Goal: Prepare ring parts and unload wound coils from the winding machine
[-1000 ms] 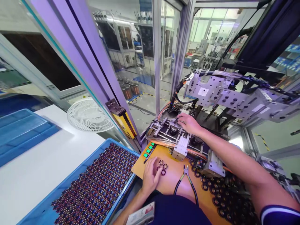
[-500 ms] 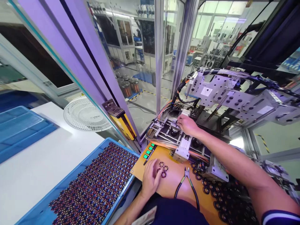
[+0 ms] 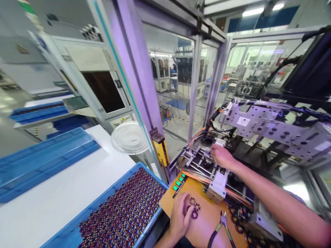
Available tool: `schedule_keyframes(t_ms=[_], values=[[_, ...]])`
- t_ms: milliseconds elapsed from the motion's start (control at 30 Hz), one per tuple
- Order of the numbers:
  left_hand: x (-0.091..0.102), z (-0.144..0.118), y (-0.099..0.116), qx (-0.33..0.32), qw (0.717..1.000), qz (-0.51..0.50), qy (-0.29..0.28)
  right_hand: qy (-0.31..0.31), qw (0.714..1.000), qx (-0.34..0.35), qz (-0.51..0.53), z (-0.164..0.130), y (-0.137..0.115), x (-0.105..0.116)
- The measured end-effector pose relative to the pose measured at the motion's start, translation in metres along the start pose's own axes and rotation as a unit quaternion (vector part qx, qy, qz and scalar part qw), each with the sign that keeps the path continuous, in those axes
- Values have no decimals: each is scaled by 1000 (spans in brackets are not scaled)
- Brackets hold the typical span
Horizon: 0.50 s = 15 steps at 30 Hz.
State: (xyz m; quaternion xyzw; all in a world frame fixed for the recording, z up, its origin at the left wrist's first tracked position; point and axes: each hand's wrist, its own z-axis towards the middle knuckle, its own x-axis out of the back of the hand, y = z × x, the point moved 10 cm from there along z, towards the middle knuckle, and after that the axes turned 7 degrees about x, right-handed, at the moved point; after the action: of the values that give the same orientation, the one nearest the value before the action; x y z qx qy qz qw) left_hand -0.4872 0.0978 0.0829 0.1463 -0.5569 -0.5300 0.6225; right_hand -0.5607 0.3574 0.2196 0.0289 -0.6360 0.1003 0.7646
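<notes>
While the big glass-and-aluminium enclosure (image 3: 144,69) fills the upper half of the frame, the work sits low and to the right. Right of centre stands the machine's grey perforated block (image 3: 269,129), and below it the loading fixture (image 3: 200,160) with its rails and round nests. At lower left the blue tray (image 3: 121,213) lies packed with small wound ring coils, so most of the stock looks unloaded as yet. Left of centre, behind the tray, a white fan (image 3: 129,137) rests on the white table (image 3: 51,193).

My right hand (image 3: 222,156) reaches over the fixture near the frame's centre right, fingertips drawn together at one nest; I judge a coil is being seated there, though I cannot tell whether anything is pinched, as my fingers hide it. My left hand (image 3: 181,217) lies at bottom centre on the orange board (image 3: 207,217), fingers loosely curled and spread, touching three loose coils (image 3: 193,208) just beside them. These three seem next in line. More dark coils (image 3: 239,220) lie scattered at lower right, perhaps finished ones; I cannot be sure. Side cutters (image 3: 222,224) lie untouched between them and my left hand. Green buttons (image 3: 179,182) glow at the board's upper left corner.
</notes>
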Motion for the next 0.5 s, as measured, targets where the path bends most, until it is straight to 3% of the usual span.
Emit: schedule_keyframes(t_ms=[300, 500], values=[[-7, -4, -12, 26, 999, -40, 2, 41, 994, 66, -78, -27, -14, 4], [-15, -4, -11, 16, 998, -56, 17, 132, 978, 139, -81, -49, -5, -7]])
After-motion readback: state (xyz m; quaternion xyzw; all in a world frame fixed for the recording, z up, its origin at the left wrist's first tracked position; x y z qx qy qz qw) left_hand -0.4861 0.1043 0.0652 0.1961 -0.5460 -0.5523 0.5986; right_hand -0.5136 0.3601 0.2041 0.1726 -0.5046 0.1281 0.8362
